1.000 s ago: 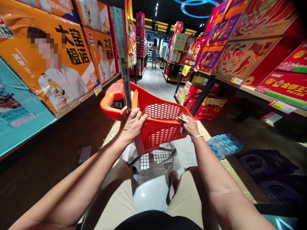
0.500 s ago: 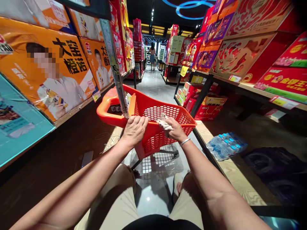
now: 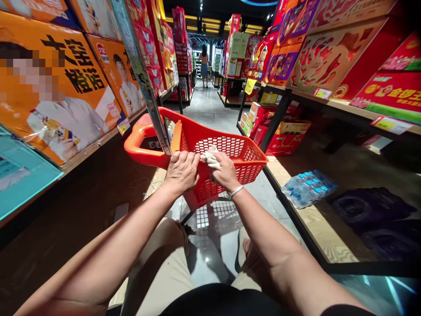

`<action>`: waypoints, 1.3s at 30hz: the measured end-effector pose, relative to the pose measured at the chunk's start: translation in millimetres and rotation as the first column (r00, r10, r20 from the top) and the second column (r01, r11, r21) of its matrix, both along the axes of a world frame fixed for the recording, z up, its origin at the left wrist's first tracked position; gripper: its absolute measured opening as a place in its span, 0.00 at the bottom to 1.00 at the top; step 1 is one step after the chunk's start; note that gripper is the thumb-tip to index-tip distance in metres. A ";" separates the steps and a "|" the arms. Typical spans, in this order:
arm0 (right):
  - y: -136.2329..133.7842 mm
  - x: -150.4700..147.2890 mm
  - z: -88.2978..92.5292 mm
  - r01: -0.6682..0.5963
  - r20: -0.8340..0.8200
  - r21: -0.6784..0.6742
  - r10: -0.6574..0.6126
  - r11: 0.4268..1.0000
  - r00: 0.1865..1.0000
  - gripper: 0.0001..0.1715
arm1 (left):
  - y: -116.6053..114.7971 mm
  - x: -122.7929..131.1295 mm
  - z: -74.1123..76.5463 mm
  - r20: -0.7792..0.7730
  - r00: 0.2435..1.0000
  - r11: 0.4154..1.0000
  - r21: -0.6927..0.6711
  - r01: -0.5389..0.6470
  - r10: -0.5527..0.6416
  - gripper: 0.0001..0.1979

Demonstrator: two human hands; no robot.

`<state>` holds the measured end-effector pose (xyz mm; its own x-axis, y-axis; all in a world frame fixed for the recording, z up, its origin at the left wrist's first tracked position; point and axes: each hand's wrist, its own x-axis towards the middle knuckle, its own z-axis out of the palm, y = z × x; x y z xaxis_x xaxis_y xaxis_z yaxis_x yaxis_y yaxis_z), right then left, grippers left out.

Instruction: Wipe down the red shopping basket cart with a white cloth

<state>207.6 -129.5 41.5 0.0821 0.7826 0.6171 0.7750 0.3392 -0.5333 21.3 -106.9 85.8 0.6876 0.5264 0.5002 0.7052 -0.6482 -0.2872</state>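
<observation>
An orange-red plastic shopping cart (image 3: 217, 131) with a honeycomb basket stands sideways across the aisle in front of me. My left hand (image 3: 182, 171) grips the cart's near rim, fingers curled over it beside a scuffed metal post (image 3: 149, 96). In my right hand (image 3: 225, 171) is a bunched whitish cloth (image 3: 211, 156), pressed against the same rim just right of my left hand. The cart's loop-shaped handle end (image 3: 133, 142) points left. Behind the post, a few small items in the cart are partly hidden.
Orange drink cartons (image 3: 49, 87) fill the left shelf. Red and gold gift boxes (image 3: 332, 61) stack on the right shelf. A shrink-wrapped pack of water bottles (image 3: 309, 188) lies on the low wooden shelf at right. Far down the aisle stands a person (image 3: 204, 66).
My right hand has slid left along the cart rim with the cloth, closer to my left hand. The left hand keeps its hold; the view has shifted slightly.
</observation>
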 end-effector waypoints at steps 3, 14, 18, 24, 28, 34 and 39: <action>5.5 -9.4 0.5 -0.102 0.034 0.036 0.101 0.994 0.994 0.26 | 1.4 -3.5 3.2 -0.006 1.000 1.000 -0.022 0.001 -0.001 0.20; 2.0 52.1 -60.2 0.541 -0.186 0.067 -0.522 0.838 0.832 0.23 | 12.3 2.1 10.2 0.029 1.000 0.991 -0.131 0.015 -0.012 0.22; 7.2 39.7 -63.8 0.488 -0.119 0.106 -0.477 0.866 0.871 0.26 | 15.1 -9.1 14.2 -0.010 0.997 0.991 -0.117 0.071 -0.073 0.23; -2.7 54.2 -56.4 0.437 -0.094 0.023 -0.433 0.899 0.897 0.22 | 10.7 -42.9 3.2 0.131 0.987 0.995 -0.010 0.096 -0.093 0.20; -4.0 27.7 -46.2 0.365 -0.149 0.065 -0.352 0.929 0.924 0.24 | 15.0 -48.7 -12.9 0.175 0.983 0.998 0.010 0.055 -0.056 0.23; 1.2 -26.2 -32.3 0.095 -0.011 0.089 -0.094 0.992 0.995 0.30 | 19.2 -49.2 -5.1 0.153 0.984 0.995 0.049 0.086 -0.092 0.17; 6.1 4.8 -40.2 0.137 0.037 0.084 -0.140 0.987 0.989 0.26 | 18.7 -70.2 12.6 0.353 0.935 0.973 0.216 -0.080 -0.001 0.14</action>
